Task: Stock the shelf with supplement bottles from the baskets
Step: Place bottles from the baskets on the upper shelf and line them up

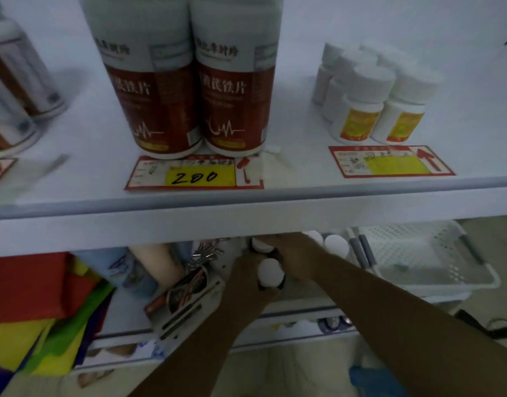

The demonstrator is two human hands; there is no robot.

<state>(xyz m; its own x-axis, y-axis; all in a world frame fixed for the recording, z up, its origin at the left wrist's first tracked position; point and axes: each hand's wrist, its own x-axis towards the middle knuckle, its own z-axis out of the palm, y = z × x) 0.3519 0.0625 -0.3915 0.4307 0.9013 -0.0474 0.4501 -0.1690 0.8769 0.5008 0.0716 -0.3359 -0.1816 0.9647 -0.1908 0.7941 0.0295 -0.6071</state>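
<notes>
**Left hand gripping one bottle, right hand's hold unclear**

Your left hand (246, 277) curls round a dark bottle (271, 273) with a smooth, round white cap, low down and just nearer than the shelf edge (246, 216). Your right hand (286, 249) reaches just beyond it, beside a second white cap (259, 244). The edge hides its fingers, so I cannot tell whether it holds anything.

You look to be gathering stock. Seat each bottle deep in the palm, since the plastic looks slick. Draw both hands back toward you before lifting, or the caps may knock that hard edge.

To the right sits a perforated white basket (447, 270). Farther up, on the smooth pale shelf, stand two tall bottles (195, 96) with glossy red labels. Well to their right is a cluster of small squat bottles (378, 110), white with yellow labels. Set yours upright, labels forward.
</notes>
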